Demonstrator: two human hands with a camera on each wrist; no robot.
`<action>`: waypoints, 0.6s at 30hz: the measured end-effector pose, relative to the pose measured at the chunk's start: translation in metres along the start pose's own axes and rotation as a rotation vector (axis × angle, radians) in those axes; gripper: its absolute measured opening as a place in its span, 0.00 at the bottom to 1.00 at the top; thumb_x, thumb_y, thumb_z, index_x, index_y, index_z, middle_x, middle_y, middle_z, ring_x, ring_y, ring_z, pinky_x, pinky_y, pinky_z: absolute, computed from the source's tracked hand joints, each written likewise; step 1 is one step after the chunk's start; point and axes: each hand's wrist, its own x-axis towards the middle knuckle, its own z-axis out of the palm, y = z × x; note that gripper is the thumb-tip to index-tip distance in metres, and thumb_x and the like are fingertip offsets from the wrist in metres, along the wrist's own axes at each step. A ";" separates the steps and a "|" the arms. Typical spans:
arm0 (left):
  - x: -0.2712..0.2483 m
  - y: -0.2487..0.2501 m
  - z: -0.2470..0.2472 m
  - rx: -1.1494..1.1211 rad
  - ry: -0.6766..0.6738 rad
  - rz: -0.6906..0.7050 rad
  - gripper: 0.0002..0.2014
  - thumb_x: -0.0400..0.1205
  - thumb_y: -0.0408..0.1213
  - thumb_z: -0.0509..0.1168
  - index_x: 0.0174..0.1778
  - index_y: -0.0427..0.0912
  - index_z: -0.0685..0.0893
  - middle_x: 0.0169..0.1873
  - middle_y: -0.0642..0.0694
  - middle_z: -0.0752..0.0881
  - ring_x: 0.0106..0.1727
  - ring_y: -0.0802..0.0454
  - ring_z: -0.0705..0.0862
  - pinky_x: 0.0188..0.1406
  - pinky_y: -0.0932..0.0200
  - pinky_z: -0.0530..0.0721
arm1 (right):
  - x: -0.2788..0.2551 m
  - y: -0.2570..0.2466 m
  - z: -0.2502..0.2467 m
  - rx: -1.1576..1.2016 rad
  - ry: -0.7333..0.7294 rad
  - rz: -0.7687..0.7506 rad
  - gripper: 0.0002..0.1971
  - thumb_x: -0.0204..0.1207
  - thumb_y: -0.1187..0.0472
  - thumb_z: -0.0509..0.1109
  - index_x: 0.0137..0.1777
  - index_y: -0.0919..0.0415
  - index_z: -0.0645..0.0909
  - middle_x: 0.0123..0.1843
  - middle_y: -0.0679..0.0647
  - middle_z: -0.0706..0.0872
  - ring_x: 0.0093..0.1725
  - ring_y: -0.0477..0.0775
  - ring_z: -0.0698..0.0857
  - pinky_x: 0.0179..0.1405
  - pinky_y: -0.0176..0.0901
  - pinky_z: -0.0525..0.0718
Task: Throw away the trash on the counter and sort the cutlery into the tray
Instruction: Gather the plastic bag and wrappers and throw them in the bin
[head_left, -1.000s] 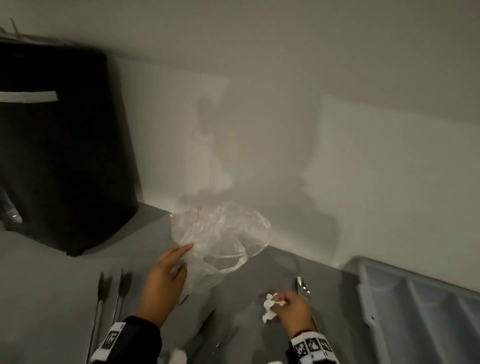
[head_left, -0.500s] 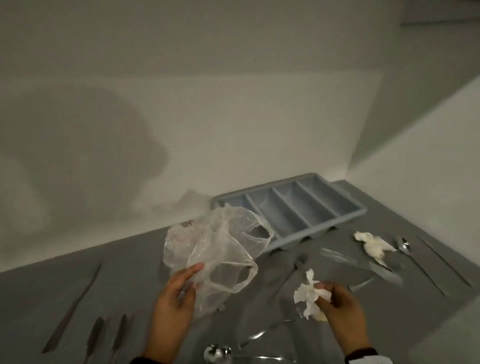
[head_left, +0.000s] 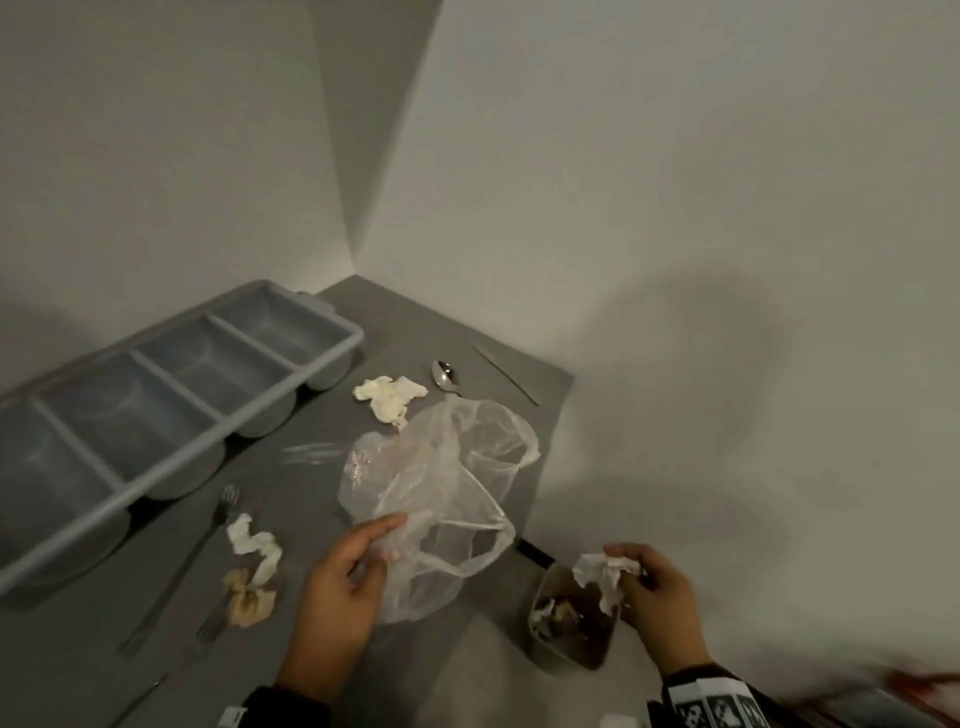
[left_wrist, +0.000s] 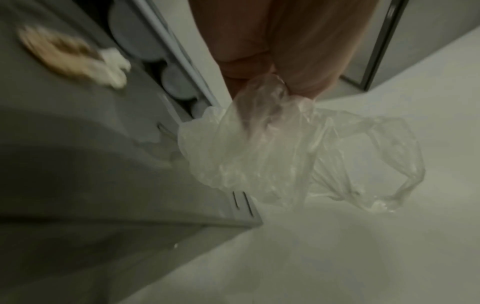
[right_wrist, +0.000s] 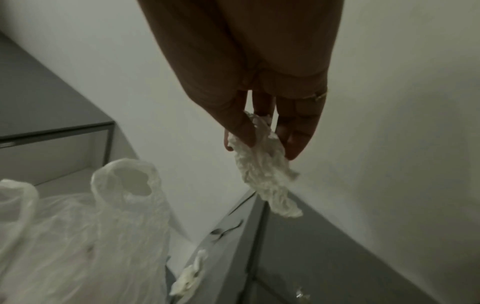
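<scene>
A: Entry. Gray counter (head_left: 426, 332), corner of two pale walls. Largest item?

B: Blue-gray cutlery tray (head_left: 332, 325), four compartments, along the counter's left edge against the wall. No cutlery visible in it.

A: Next?

B: Clear plastic bag (head_left: 447, 499), held up over the counter's right edge. Left hand (head_left: 345, 587) grips it, thumb and fingers curled round a bunched fold; left wrist view shows the film gathered at the fingertips.

A: Right hand?

B: Right hand (head_left: 657, 592) is off the right edge, above a small bin (head_left: 569, 618) with brownish scraps inside. Thumb and fingers pinch a crumpled white tissue (head_left: 602, 574); right wrist view confirms it, the tissue hanging below the fingertips (right_wrist: 293, 142).

A: Loose trash on the counter?

B: One white paper wad (head_left: 387, 397) near the far corner, just beside the tray's end. A second white wad (head_left: 254, 545) nearer the front, touching a brown-stained one (head_left: 249, 597).

A: Cutlery?

B: Fork (head_left: 182, 566) along the tray's front side, beside the second wad. Another fork (head_left: 210, 626) partly under the stained wad. Spoon (head_left: 445, 375) and knife (head_left: 504, 371) toward the far right corner, near each other but apart. All out of the tray.
</scene>
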 end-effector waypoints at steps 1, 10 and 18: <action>0.006 -0.005 0.025 -0.018 -0.023 -0.028 0.26 0.80 0.24 0.60 0.48 0.68 0.85 0.50 0.77 0.85 0.58 0.75 0.81 0.56 0.84 0.74 | 0.012 0.011 -0.015 -0.011 0.000 0.029 0.22 0.70 0.78 0.63 0.35 0.48 0.85 0.39 0.55 0.89 0.41 0.59 0.87 0.45 0.55 0.87; 0.041 -0.038 0.193 0.081 -0.316 -0.223 0.30 0.78 0.26 0.63 0.73 0.51 0.62 0.62 0.47 0.82 0.57 0.51 0.85 0.60 0.55 0.84 | 0.080 0.070 -0.103 0.140 0.049 0.198 0.20 0.72 0.83 0.56 0.36 0.60 0.83 0.36 0.54 0.86 0.31 0.47 0.85 0.22 0.27 0.84; 0.075 -0.119 0.295 0.317 -0.796 -0.441 0.20 0.79 0.23 0.59 0.66 0.42 0.75 0.53 0.47 0.82 0.58 0.51 0.82 0.56 0.68 0.77 | 0.109 0.155 -0.111 0.300 0.176 0.419 0.23 0.73 0.83 0.57 0.36 0.57 0.85 0.46 0.68 0.84 0.42 0.66 0.84 0.28 0.31 0.88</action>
